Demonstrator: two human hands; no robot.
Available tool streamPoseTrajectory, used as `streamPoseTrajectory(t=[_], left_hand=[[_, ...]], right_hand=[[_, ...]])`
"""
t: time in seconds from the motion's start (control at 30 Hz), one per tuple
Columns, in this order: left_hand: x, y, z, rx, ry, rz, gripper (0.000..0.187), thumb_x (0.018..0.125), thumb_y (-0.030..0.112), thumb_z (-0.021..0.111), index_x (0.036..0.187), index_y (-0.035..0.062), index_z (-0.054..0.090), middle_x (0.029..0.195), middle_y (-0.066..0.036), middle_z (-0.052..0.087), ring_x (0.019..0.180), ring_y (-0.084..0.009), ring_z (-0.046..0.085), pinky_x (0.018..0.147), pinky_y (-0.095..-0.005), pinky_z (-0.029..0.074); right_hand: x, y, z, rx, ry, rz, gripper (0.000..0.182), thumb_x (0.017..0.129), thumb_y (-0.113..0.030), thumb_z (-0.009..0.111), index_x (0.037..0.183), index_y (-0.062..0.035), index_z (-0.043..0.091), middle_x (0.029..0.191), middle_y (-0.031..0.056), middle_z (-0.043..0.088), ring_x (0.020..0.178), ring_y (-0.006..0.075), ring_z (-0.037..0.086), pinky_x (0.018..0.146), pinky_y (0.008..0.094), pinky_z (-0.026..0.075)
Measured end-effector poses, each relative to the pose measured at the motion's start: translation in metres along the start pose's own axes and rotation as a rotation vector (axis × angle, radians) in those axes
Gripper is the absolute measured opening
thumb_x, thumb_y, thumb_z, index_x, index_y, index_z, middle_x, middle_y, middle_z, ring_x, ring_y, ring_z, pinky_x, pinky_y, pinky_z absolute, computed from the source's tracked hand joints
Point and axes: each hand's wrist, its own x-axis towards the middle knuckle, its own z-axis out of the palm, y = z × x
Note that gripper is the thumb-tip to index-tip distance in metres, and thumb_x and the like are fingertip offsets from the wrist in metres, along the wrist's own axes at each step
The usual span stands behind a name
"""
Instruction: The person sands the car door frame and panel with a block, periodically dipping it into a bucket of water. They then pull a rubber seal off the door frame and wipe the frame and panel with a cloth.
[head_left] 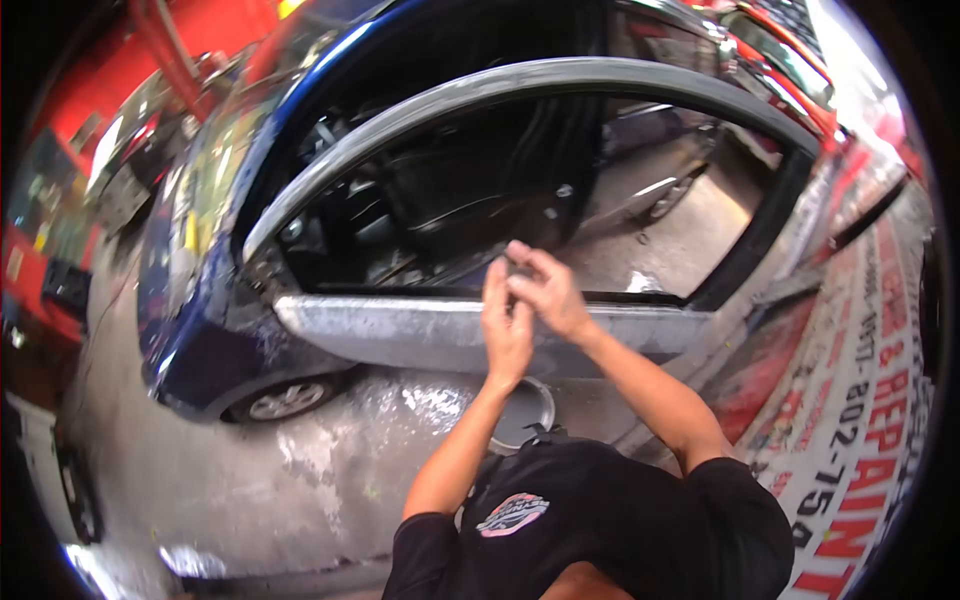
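Both my hands are raised together in front of the grey, sanded car door [400,330], near the lower edge of its window opening. My left hand [508,325] has its fingers pointing up, close together. Beside it, my right hand [550,295] has bent fingers that meet the left fingertips. Something small and dark shows between the fingertips, too small to make out. Behind the door's window frame [520,75] lies the dark interior of the blue car [215,345].
A round bucket [525,412] stands on the wet concrete floor [340,470] below the door. To the right hangs or lies a banner [850,430] with red and black lettering. A red car [775,60] is at the upper right; red equipment [85,75] stands at the upper left.
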Motion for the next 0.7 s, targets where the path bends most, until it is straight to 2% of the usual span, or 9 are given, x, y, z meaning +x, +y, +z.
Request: streamPoseTrajectory(t=[0.03,0.1,0.13,0.3,0.4,0.43,0.5,0.6,0.7], left_hand=[[0.003,-0.012,-0.009,0.157,-0.019,0.061,0.064,0.106,0.003,0.059,0.165,-0.0093,0.037,0.172,-0.024,0.039,0.152,-0.0283,0.047,0.121,-0.0377,0.044],[0.005,0.002,-0.010,-0.070,-0.086,-0.001,0.071,0.103,0.003,0.064,0.167,-0.0076,0.034,0.176,-0.023,0.032,0.159,-0.0297,0.039,0.126,-0.0384,0.038],[0.009,-0.001,-0.023,0.069,-0.225,0.068,0.085,0.100,0.002,0.067,0.172,-0.0043,0.022,0.180,-0.020,0.025,0.165,-0.0303,0.028,0.132,-0.0395,0.027],[0.017,0.021,-0.014,-0.258,-0.377,0.068,0.102,0.097,0.000,0.068,0.175,0.0019,0.002,0.181,-0.018,0.022,0.167,-0.0295,0.022,0.134,-0.0420,0.021],[0.027,0.021,-0.026,-0.379,-0.345,-0.095,0.096,0.098,-0.002,0.066,0.176,0.0085,0.011,0.173,-0.021,0.039,0.161,-0.0305,0.038,0.128,-0.0467,0.034],[0.028,0.005,-0.028,-0.295,-0.237,-0.081,0.078,0.098,-0.001,0.065,0.170,0.0058,0.036,0.163,-0.021,0.054,0.155,-0.0307,0.048,0.125,-0.0462,0.039],[0.039,-0.034,-0.053,0.412,-0.175,0.132,0.053,0.096,0.001,0.062,0.149,0.0023,0.063,0.152,-0.020,0.064,0.142,-0.0395,0.060,0.122,-0.0476,0.043],[0.049,-0.095,-0.082,0.907,-0.037,0.215,0.033,0.099,0.012,0.065,0.130,0.0022,0.074,0.139,-0.018,0.072,0.140,-0.0412,0.058,0.124,-0.0584,0.036],[0.053,-0.125,-0.098,1.049,0.047,0.272,0.026,0.101,0.023,0.066,0.110,0.0023,0.080,0.118,-0.013,0.079,0.127,-0.0343,0.065,0.121,-0.0549,0.035]], right_hand=[[-0.003,0.015,0.006,-0.257,0.011,-0.138,0.053,0.104,-0.014,0.069,0.150,0.0075,0.057,0.147,0.0209,0.065,0.136,0.0227,0.062,0.118,0.0358,0.046],[-0.006,0.001,0.020,-0.065,0.027,0.039,0.058,0.104,-0.017,0.069,0.155,0.0075,0.055,0.137,0.0136,0.071,0.124,0.0155,0.064,0.111,0.0324,0.049],[-0.001,-0.006,0.019,-0.054,0.060,0.017,0.055,0.104,-0.016,0.069,0.152,0.0072,0.057,0.132,0.0127,0.072,0.120,0.0141,0.064,0.107,0.0321,0.051],[0.026,-0.057,0.009,-0.278,0.143,-0.056,0.040,0.101,-0.016,0.073,0.136,0.0033,0.069,0.119,0.0091,0.076,0.110,0.0133,0.067,0.096,0.0328,0.055],[0.061,-0.094,-0.026,-0.763,0.177,-0.548,0.021,0.091,-0.014,0.078,0.108,-0.0036,0.076,0.107,0.0153,0.075,0.102,0.0370,0.072,0.095,0.0443,0.055],[0.078,-0.112,-0.042,-1.069,0.238,-0.804,0.013,0.091,-0.014,0.079,0.102,-0.0086,0.076,0.102,0.0104,0.075,0.098,0.0331,0.072,0.093,0.0444,0.053],[0.099,-0.154,-0.069,-1.221,0.215,-1.027,0.016,0.089,-0.013,0.080,0.104,-0.0106,0.075,0.096,0.0081,0.076,0.096,0.0296,0.072,0.090,0.0433,0.052],[0.125,-0.182,-0.104,-1.376,0.252,-1.191,0.018,0.087,-0.009,0.079,0.104,-0.0071,0.074,0.096,0.0080,0.075,0.091,0.0281,0.072,0.080,0.0403,0.056],[0.146,-0.191,-0.135,-1.537,0.252,-1.205,0.019,0.086,-0.009,0.077,0.105,-0.0075,0.075,0.098,0.0082,0.071,0.093,0.0280,0.070,0.081,0.0412,0.056]])
